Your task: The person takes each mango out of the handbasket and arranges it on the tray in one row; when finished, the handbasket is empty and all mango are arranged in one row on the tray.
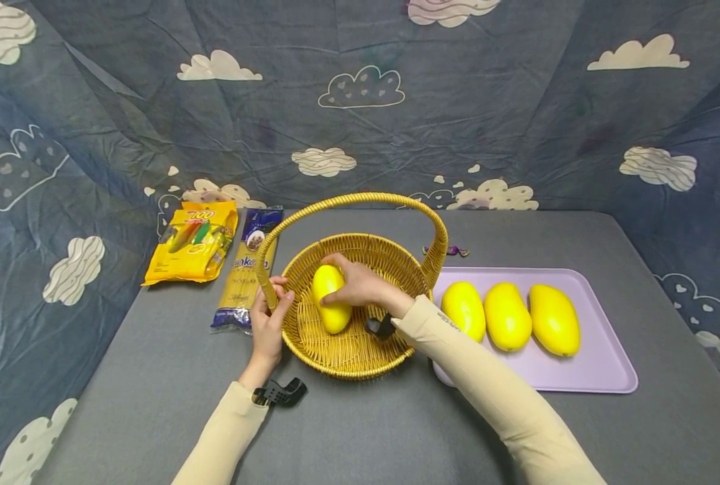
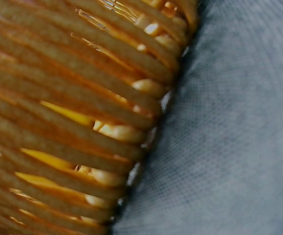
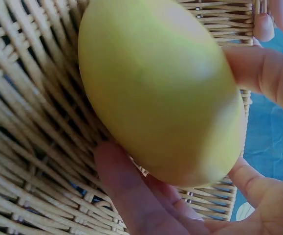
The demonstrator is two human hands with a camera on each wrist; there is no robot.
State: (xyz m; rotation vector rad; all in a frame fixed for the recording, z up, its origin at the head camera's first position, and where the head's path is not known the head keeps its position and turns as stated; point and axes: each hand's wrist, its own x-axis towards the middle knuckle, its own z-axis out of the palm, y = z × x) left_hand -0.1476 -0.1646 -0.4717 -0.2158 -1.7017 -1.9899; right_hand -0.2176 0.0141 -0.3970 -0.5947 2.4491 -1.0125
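Observation:
A yellow mango [image 1: 324, 281] is in the wicker basket [image 1: 347, 367], its long side pointing toward the basket's near edge. My right hand [image 1: 366, 286] holds it, thumb on one side and fingers on the other; the right wrist view shows the mango [image 3: 156, 93] close against the woven wall. At the basket's left side, my left hand [image 1: 267, 333] grips the rim beside the foot of the handle, thumb on the inner side. Only the outer weave of the basket [image 2: 73, 98] and grey cloth appear in the left wrist view, with the left hand out of sight there.
On the right, a lilac tray [image 1: 605, 357] bears three more mangoes [image 1: 508, 316]. A purple-wrapped candy [image 1: 450, 250] lies behind the tray. Left of the basket are a pasta packet [image 1: 238, 283] and a yellow candy bag [image 1: 190, 252]. The tall basket handle [image 1: 360, 197] arches above.

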